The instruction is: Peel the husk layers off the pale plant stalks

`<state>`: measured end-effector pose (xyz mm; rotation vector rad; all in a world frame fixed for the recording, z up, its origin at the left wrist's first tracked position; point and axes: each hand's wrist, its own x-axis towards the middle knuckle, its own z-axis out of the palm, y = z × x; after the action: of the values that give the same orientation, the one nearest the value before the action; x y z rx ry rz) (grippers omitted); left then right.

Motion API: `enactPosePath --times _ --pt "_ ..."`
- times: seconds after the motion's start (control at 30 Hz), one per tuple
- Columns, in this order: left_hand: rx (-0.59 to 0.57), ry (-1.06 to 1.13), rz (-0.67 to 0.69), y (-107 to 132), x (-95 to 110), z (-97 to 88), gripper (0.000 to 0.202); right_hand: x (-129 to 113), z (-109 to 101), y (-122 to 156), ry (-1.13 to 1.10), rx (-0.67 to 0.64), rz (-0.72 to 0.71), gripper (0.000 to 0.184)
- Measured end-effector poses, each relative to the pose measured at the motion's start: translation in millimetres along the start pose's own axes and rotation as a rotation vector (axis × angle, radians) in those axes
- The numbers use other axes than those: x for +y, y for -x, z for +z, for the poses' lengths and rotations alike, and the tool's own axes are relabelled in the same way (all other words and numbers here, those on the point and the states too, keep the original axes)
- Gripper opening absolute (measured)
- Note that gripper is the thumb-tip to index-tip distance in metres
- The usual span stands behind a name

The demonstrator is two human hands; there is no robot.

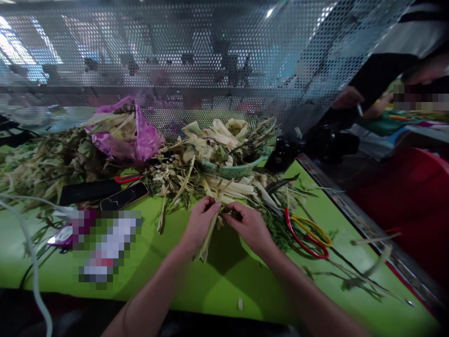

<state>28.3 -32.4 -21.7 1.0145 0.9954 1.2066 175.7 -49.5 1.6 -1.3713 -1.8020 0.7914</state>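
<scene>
strip of pale dry husk at the front of the green table, between the forearms, just in front of the leafy heap. left hand on its nine o'clock side, thumb laid over it and fingers curled in behind: firm pinch near the upper part, lower end hanging toward seven o'clock. right hand at three o'clock of the strip, fingers bent inward, thumb and forefinger brought near each other beside it; cannot tell whether the tips meet or have hold of a shred. left forearm comes in from seven o'clock, right forearm from five, wrists apart, fingertips converging. from the hands: green basket piled with husks at twelve; pink bag, stuffed with more, at eleven; phone toward ten; scissors with red and yellow handles at three, near the right wrist; small pale scrap at six.
</scene>
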Motion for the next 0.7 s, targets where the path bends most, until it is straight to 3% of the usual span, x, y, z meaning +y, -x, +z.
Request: enactPosePath --times 0.23,0.4,0.7 --pt "-0.007 0.014 -0.02 2 5 -0.7 0.024 2 0 -2 -0.144 0.029 0.092 0.01" --pt "-0.018 0.071 -0.03 5 9 3.9 0.022 0 5 -3 -0.279 -0.018 0.116 0.019" --pt "0.01 0.041 -0.033 3 9 0.1 0.023 3 1 -3 -0.339 0.002 0.159 0.012"
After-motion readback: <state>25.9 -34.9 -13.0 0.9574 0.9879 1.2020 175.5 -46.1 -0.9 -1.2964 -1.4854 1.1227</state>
